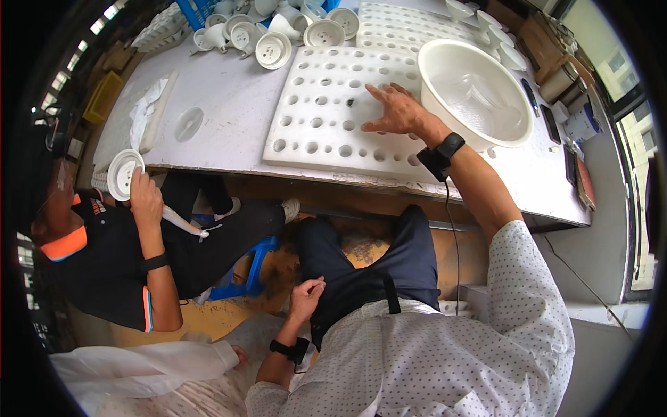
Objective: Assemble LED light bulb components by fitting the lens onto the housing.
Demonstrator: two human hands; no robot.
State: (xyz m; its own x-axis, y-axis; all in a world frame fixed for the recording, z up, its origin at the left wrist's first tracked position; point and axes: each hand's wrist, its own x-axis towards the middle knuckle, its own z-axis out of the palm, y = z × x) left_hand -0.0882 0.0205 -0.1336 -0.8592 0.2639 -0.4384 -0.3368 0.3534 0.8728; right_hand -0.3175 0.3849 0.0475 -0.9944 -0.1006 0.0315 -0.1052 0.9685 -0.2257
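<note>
Over the white foam board [295, 149], which has rows of round holes, my right hand [397, 111] is spread with fingers apart and holds nothing. It reaches in from the right; contact with the board's surface is hard to judge. A large white plastic basin [431, 90] stands just right of that hand, with what looks like clear wet or glossy material at its bottom. Down by my lap, my left hand [306, 297] is closed, thumb and fingers together, with no object showing in it. Black bands sit on both wrists, and a cable hangs from the right one.
Several white round parts with small holes in their faces [273, 51] crowd the table's back. More white cups [511, 55] stand at far right, near a phone [550, 124]. At left, a co-worker's hand [146, 198] holds a similar white part [125, 170]. A blue stool [256, 271] is below.
</note>
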